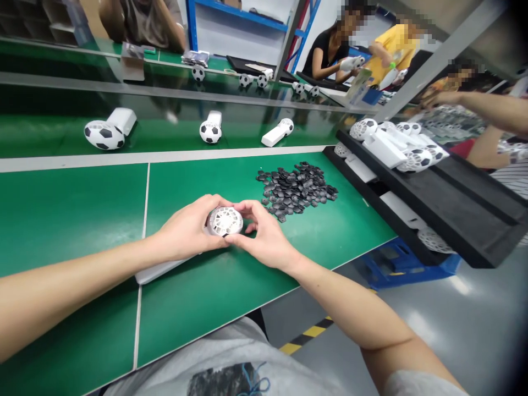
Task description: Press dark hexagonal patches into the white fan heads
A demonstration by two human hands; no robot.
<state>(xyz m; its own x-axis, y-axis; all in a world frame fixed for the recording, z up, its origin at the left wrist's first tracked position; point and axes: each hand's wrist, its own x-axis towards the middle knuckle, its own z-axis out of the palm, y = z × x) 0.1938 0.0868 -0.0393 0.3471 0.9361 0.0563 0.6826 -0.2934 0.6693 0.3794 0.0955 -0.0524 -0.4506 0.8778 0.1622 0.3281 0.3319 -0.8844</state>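
Between my hands is a white ball-headed device, its round latticed face turned up toward me. Its flat white handle runs out to the lower left, partly hidden under my left wrist. My left hand is wrapped round the ball's left side. From the right, the fingertips and thumb of my right hand press on the ball's edge. A loose pile of small black plates lies on the green table just beyond my right hand.
Black trays with more white devices overhang the table's right side. Behind a pale rail, finished-looking soccer-ball devices lie on a green strip. Co-workers sit across and to the right. A blue crate stands below the trays.
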